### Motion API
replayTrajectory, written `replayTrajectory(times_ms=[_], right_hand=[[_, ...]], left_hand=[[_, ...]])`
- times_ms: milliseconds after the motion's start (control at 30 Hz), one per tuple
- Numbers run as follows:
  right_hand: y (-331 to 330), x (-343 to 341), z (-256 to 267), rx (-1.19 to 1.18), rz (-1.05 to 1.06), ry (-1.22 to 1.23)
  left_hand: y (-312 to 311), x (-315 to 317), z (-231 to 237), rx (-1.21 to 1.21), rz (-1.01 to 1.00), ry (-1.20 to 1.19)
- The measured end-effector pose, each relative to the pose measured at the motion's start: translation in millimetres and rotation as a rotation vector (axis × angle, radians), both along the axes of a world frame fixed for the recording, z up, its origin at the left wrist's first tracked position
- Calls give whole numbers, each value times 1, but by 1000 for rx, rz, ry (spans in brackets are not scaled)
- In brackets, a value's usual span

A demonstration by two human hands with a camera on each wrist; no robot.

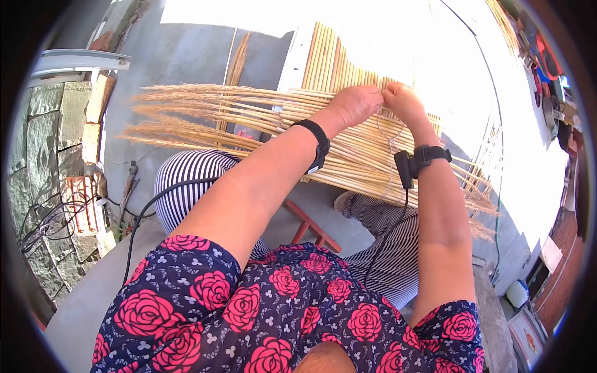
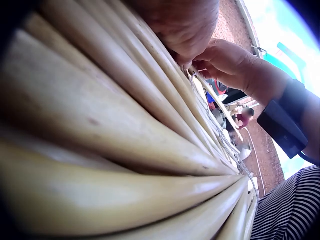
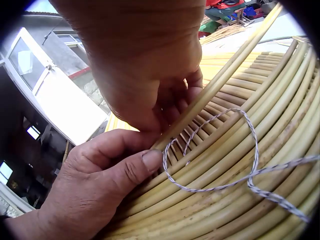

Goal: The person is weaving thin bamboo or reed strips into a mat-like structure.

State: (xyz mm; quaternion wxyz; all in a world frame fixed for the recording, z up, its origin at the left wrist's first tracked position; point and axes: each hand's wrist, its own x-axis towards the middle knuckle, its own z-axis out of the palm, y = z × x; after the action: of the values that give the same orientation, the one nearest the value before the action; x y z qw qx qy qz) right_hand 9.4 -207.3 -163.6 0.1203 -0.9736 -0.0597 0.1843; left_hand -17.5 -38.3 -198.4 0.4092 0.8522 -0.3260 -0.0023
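Observation:
Both hands meet at the upper edge of a mat of pale reed stalks (image 1: 354, 146) lying across the lap. My left hand (image 1: 356, 105) pinches a reed stalk (image 3: 225, 75) at that edge, its thumb (image 3: 151, 161) pressed against the reeds in the right wrist view. Close beside it, my right hand (image 1: 405, 104) has its fingers curled at the same stalk; its fingertips are partly hidden. A grey-and-white twine (image 3: 255, 145) loops over the reeds below the hands and passes round a stalk near the left thumb.
Feathery reed plumes (image 1: 168, 124) stick out at the left, with more plumes (image 1: 482, 205) at the right. Finished-looking reed rows (image 1: 326, 56) run up over a white surface. A red stool (image 1: 311, 225) stands below the mat. Dark cables (image 1: 180, 184) trail from both wrists.

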Motion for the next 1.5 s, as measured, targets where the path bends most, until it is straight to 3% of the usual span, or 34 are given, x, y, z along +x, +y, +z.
replayTrajectory(times_ms=[67, 167, 233, 333, 433, 500, 533, 600, 633, 733, 833, 933, 967, 1033, 1133, 1267, 1500], right_hand=[[-20, 12, -57, -56, 218, -320], [-10, 54, -24, 173, -60, -555], [-8, 94, 5, 468, -233, -273], [17, 84, 108, 478, -453, 86], [-11, 94, 120, 775, -548, 115], [-14, 110, 166, 1032, -490, 112], [-36, 142, 183, 1281, -329, 73], [25, 117, 278, 1272, -170, -388], [39, 117, 311, 1325, 20, -515], [40, 120, 344, 1296, 219, -707], [25, 145, 324, 1175, 204, -682], [5, 167, 250, 977, 181, -441], [2, 160, 215, 894, 192, -326], [15, 111, 165, 481, 122, -143], [-15, 76, 92, 434, -24, 248], [-28, 18, 74, 287, -143, 382], [-26, -37, 50, -55, 198, -143]], left_hand=[[1, 0, -2, -18, 13, -14], [4, 1, -3, 27, -103, -117], [4, 1, -2, 33, -72, -66], [4, 0, -1, 27, -44, -36], [5, -1, 4, 56, -28, -15], [4, -2, 4, 68, -34, -8], [3, -2, 1, 64, -37, -10], [3, 0, 1, 70, -40, -5], [3, 0, 2, 78, -37, 6], [4, 0, 2, 85, -32, 25], [2, 1, 2, 101, -29, 48], [4, 0, 3, 102, -31, 71], [4, 1, 4, 111, -28, 68], [1, 1, 5, 102, -14, 67], [1, -1, 8, 61, 15, 74], [2, 0, 8, 98, 1, 64], [2, 0, 10, 81, 16, 94]])
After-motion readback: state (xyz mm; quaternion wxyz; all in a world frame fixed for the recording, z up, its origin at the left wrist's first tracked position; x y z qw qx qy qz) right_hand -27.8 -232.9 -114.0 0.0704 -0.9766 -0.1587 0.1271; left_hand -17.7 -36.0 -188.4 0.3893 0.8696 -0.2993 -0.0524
